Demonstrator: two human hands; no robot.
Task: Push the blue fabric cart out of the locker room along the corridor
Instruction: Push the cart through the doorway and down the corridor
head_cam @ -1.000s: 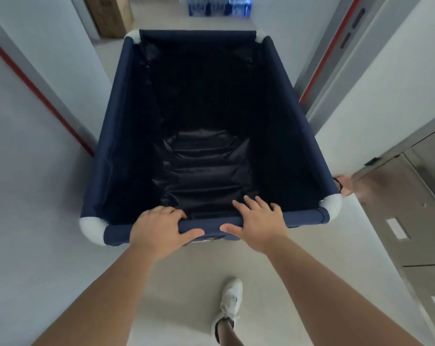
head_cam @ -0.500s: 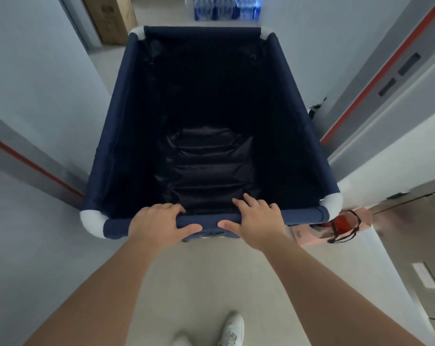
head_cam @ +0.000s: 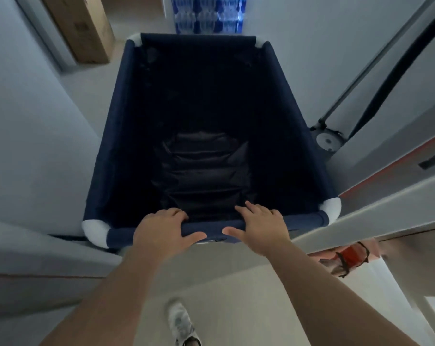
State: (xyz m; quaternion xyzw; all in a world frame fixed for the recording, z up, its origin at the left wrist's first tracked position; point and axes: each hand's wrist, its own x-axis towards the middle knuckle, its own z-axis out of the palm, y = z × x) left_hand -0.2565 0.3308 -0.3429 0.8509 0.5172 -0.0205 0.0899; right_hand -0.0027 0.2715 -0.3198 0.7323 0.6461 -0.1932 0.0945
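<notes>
**At the doorway, cart half through, both hands on the near rail**

Far left, a tall cardboard box (head_cam: 79, 28) leans against the wall, well apart from the cart's path. Nearer, the left door frame (head_cam: 49, 248) juts toward the white corner cap (head_cam: 95, 232) of the blue fabric cart (head_cam: 104, 151), almost touching it; that tight gap is probably why the cart is kept square to the opening.

The cart fills the middle of the view, its far end already out in the corridor, its near rail (head_cam: 211, 227) about level with the frame. It holds nothing but dark, creased lining at the bottom.

The left hand (head_cam: 161, 233) sits on top of the rail, fingers curled over the inner edge and pressed close together, thumb stretched along the near side. The right hand (head_cam: 259, 226) lies flatter, fingers slightly spread over the rail and thumb pointing inward, pressing rather than clasping. Hands set close to the centre suit a straight push.

Below, a white shoe (head_cam: 181, 323) steps forward on the floor. Ahead of the cart, a stack of packed water bottles (head_cam: 207, 13) stands at the corridor's end, so a turn looks likely soon. Right of the cart, a round floor fitting (head_cam: 327, 141) sits at the door's foot, and an orange-red object (head_cam: 348, 255) lies beside the right frame; I cannot tell what it is
</notes>
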